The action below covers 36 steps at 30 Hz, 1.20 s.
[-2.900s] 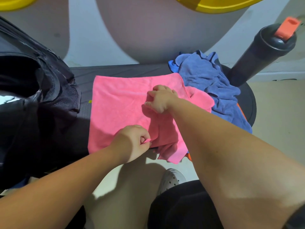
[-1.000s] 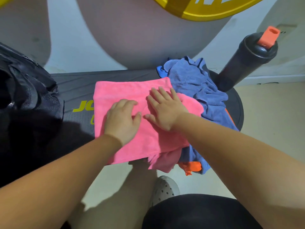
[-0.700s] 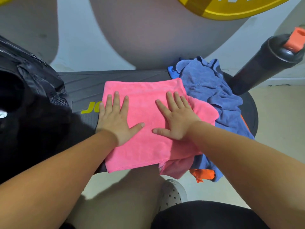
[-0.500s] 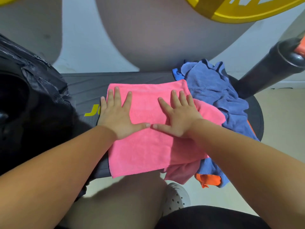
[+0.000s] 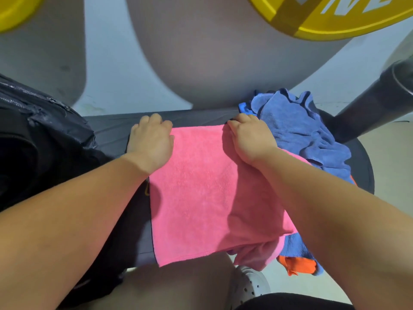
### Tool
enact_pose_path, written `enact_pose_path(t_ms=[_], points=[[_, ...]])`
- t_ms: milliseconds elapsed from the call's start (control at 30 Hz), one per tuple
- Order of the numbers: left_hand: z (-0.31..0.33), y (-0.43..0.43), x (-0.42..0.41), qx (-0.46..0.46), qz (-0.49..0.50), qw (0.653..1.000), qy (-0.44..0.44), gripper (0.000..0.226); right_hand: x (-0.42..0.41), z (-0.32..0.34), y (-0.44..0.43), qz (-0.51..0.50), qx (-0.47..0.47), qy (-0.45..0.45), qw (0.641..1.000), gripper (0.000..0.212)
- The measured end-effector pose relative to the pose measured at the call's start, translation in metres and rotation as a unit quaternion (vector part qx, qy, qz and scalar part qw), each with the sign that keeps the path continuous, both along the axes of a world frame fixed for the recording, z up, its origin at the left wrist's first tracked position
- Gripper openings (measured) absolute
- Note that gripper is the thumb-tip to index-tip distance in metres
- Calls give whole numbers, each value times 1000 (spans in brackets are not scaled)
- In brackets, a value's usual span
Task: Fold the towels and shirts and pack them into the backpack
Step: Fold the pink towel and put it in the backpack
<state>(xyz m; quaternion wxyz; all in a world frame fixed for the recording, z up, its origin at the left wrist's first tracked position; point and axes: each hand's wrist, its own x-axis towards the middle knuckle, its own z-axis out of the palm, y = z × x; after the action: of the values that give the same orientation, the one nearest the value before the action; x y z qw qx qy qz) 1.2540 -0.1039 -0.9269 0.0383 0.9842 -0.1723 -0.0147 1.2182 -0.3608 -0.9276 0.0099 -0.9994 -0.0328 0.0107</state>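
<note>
Two hands hold the pink towel (image 5: 201,193) at its far edge. The left hand (image 5: 150,142) has its fingers curled over the far left corner, and the right hand (image 5: 251,140) has its fingers curled over the far right corner, so each one grips the cloth. Between the hands the towel lies flat on the dark desk (image 5: 109,128), and its near edge hangs off toward the person. Under the right arm, more pink cloth (image 5: 257,256) is bunched up and sticks out. Just right of the right hand sits a crumpled blue cloth (image 5: 301,130), touching the towel, with a bit of orange cloth (image 5: 298,266) poking out below the right arm. Left of the left hand stands the black backpack (image 5: 40,135) — I cannot tell what is inside. Far right of the right hand is a black bottle (image 5: 375,104).
</note>
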Motion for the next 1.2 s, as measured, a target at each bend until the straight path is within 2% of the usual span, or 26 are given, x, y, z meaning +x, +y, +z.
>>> enact_pose_path(t_ms=[167, 333, 467, 633, 767, 900, 1000, 1100, 1200], points=[[9, -7, 18, -9, 16, 999, 39, 11, 12, 8, 0, -42, -28, -8, 999, 29], [10, -7, 28, 7, 19, 996, 83, 7, 14, 11, -7, -67, -32, 13, 997, 27], [12, -6, 26, 29, -37, 997, 58, 7, 11, 10, -8, -52, -28, 15, 998, 23], [19, -2, 19, 6, -56, 998, 25, 2, 4, 8, -11, 2, -35, -36, 999, 13], [20, -1, 18, -70, -23, 996, 53, 12, 7, 13, -16, 10, 20, -55, 998, 5], [16, 1, 25, -121, 8, 991, 63, 28, 8, 20, -20, 9, 29, -77, 997, 6], [18, 4, 30, -91, 11, 993, 70, 16, 9, 24, -24, -12, 4, -42, 999, 29], [24, 3, 31, -63, 9, 995, 73, 13, 10, 26, -26, -17, -61, 4, 998, 22], [30, 1, 30, -67, 8, 995, 70, 17, 7, 30, -27, -20, -33, 17, 999, 20]])
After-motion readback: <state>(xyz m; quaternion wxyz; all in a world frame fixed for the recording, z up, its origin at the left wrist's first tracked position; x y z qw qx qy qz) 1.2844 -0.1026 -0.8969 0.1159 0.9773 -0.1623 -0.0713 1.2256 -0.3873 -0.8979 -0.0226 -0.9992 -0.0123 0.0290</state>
